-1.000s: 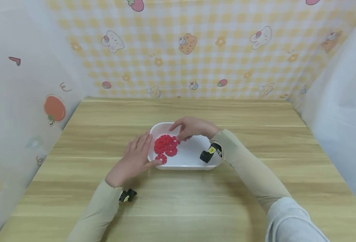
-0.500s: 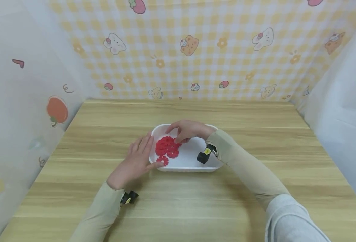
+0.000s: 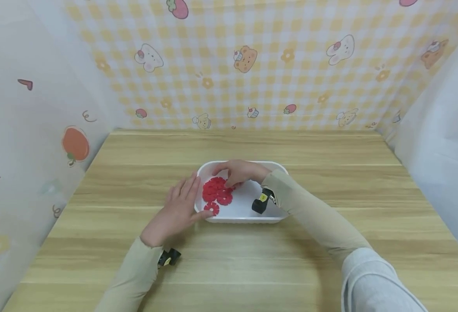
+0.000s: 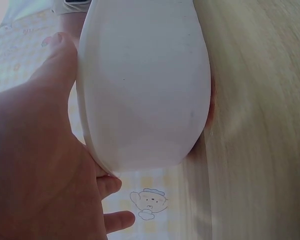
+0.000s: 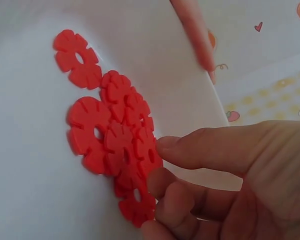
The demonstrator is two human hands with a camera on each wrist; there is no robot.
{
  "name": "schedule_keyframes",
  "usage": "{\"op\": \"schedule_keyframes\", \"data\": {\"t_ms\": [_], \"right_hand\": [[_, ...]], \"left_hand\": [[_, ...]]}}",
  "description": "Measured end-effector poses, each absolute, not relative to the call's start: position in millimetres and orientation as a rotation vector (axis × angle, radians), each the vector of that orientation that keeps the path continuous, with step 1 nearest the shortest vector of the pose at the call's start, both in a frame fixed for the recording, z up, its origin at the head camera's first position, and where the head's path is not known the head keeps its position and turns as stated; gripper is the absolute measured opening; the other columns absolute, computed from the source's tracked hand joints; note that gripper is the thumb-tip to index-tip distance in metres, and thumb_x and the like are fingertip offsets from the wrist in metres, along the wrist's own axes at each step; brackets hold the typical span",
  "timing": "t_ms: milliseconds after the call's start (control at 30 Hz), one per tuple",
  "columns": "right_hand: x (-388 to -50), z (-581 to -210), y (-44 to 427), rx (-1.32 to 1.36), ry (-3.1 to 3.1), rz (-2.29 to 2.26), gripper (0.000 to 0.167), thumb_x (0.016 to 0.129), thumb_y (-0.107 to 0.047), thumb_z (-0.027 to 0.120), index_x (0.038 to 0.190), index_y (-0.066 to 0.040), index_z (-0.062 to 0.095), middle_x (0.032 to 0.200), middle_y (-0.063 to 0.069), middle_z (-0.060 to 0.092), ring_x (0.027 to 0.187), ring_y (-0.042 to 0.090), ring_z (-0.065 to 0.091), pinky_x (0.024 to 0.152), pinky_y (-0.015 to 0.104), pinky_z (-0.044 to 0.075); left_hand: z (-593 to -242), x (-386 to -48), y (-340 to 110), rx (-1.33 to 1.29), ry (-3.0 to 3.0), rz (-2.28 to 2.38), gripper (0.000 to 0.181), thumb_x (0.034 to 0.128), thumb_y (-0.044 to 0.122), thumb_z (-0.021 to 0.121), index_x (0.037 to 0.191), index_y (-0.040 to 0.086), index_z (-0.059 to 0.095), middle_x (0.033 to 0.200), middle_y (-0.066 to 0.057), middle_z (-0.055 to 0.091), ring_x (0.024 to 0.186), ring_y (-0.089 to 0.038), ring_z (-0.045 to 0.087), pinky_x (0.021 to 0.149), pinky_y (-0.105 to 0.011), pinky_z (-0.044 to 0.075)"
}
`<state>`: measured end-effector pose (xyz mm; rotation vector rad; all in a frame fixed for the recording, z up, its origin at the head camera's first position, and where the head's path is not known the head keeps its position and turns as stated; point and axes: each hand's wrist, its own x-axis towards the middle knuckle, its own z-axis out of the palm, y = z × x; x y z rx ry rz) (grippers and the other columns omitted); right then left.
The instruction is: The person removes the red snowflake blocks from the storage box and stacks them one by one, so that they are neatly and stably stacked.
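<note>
A white oblong tray (image 3: pixel 252 208) stands on the wooden table. Inside, flower-shaped red plastic discs (image 3: pixel 215 189) with notched rims and centre holes overlap in a heap; one separate disc (image 5: pixel 77 59) lies beside them. My left hand (image 3: pixel 178 212) rests against the tray's left end, its thumb by the near rim and its fingers along the end; the left wrist view shows this hand (image 4: pixel 45 150) beside the outer wall. Reaching into the tray, my right hand (image 3: pixel 240 171) is at the heap. In the right wrist view its thumb and bent fingers (image 5: pixel 172 205) are at the heap's edge, with no disc plainly pinched.
The wooden table (image 3: pixel 229 268) extends around the tray on all sides. A yellow-checked cloth (image 3: pixel 283 78) with cartoon prints hangs behind, and pale sheets (image 3: pixel 38 112) close off both sides. Small black cameras (image 3: pixel 262 201) are strapped to the wrists.
My right hand has shifted slightly left and closer over the heap of discs. The left hand keeps its place at the tray's end. The whole view has drifted a little.
</note>
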<state>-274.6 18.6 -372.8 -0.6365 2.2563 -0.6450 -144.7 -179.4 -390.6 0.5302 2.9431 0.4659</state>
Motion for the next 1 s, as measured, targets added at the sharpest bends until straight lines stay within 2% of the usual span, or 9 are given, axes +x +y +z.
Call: {"op": "schedule_keyframes", "data": {"t_ms": [167, 233, 400, 667, 800, 1000], "right_hand": [[-275.7, -377.9, 17.6, -0.615, 2.243, -0.670, 0.057, 0.085, -0.013, 0.071, 0.136, -0.030, 0.051, 0.107, 0.003, 0.061, 0.068, 0.021, 0.057, 0.065, 0.024, 0.051], [-276.0, -379.8, 16.9, -0.619, 2.238, -0.672, 0.057, 0.086, -0.012, 0.070, 0.137, -0.029, 0.051, 0.109, 0.003, 0.060, 0.066, 0.020, 0.055, 0.063, 0.023, 0.049], [-276.3, -384.2, 14.6, -0.681, 2.273, -0.644, 0.058, 0.085, -0.010, 0.071, 0.137, -0.026, 0.052, 0.107, 0.002, 0.060, 0.067, 0.017, 0.056, 0.063, 0.022, 0.050], [-277.1, -391.0, 10.7, -0.797, 2.377, -0.534, 0.054, 0.081, -0.010, 0.075, 0.131, -0.022, 0.058, 0.117, 0.000, 0.059, 0.088, 0.018, 0.061, 0.075, 0.021, 0.054], [-278.1, -393.7, 9.2, -0.850, 2.391, -0.523, 0.046, 0.082, -0.008, 0.074, 0.125, -0.017, 0.062, 0.117, 0.002, 0.061, 0.089, 0.017, 0.060, 0.077, 0.023, 0.053], [-275.2, -392.6, 8.8, -0.831, 2.398, -0.527, 0.038, 0.082, -0.010, 0.074, 0.118, -0.018, 0.064, 0.112, 0.001, 0.062, 0.088, 0.016, 0.060, 0.074, 0.021, 0.054]], "left_hand": [[-390.5, -144.7, -179.4, 0.549, 2.954, 0.461, 0.101, 0.0833, 0.052, 0.067, 0.151, -0.001, 0.014, 0.160, -0.017, 0.010, 0.143, -0.043, 0.015, 0.113, -0.064, 0.015], [-390.7, -144.9, -179.2, 0.552, 2.957, 0.461, 0.101, 0.0832, 0.052, 0.067, 0.151, -0.001, 0.014, 0.160, -0.017, 0.010, 0.143, -0.043, 0.015, 0.113, -0.064, 0.015], [-390.6, -144.6, -179.1, 0.550, 2.953, 0.468, 0.101, 0.0831, 0.051, 0.067, 0.151, -0.001, 0.014, 0.160, -0.017, 0.010, 0.143, -0.042, 0.015, 0.113, -0.063, 0.015], [-390.8, -144.6, -179.5, 0.545, 2.943, 0.473, 0.101, 0.0833, 0.053, 0.066, 0.152, 0.000, 0.014, 0.160, -0.016, 0.010, 0.143, -0.042, 0.015, 0.114, -0.063, 0.015], [-391.9, -144.9, -180.1, 0.546, 2.948, 0.470, 0.101, 0.0831, 0.053, 0.066, 0.152, 0.000, 0.014, 0.160, -0.016, 0.010, 0.143, -0.042, 0.015, 0.114, -0.063, 0.015], [-393.1, -145.3, -180.0, 0.535, 2.947, 0.475, 0.101, 0.0827, 0.052, 0.067, 0.152, 0.000, 0.014, 0.160, -0.016, 0.010, 0.143, -0.041, 0.015, 0.114, -0.063, 0.015]]}}
